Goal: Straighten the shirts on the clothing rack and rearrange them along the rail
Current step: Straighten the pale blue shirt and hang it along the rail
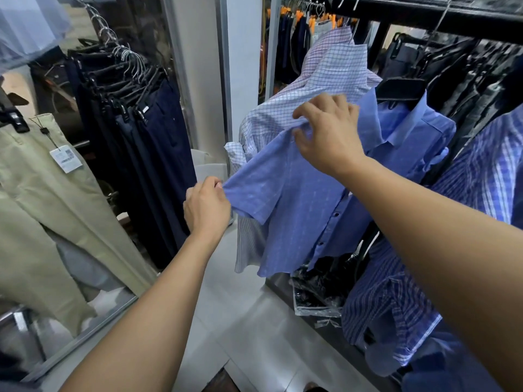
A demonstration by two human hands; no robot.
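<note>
**Stretching a blue shirt's sleeve flat between two hands**

Holding the light blue short-sleeved shirt (pixel 305 210) at two points, I have it pulled taut on its black hanger (pixel 402 90), which hangs from the black rail (pixel 424 17) at upper right. My left hand (pixel 208 206) is closed, pinching the hem of the sleeve at its lower left end. My right hand (pixel 329 137) sits higher and to the right, fingers (pixel 301 111) curled and gripping a fold of cloth at the shoulder seam. The sleeve's long axis runs on a slant between them, from the left hand up toward the right hand and the collar.

Just behind this shirt hangs a white checked shirt (pixel 331 80), touching it; a dark blue striped shirt (pixel 481 171) hangs to the right. The right hand is nearer the hanger, so I judge any slide along the rail falls to it, while the left only needs to let go of the hem.
</note>
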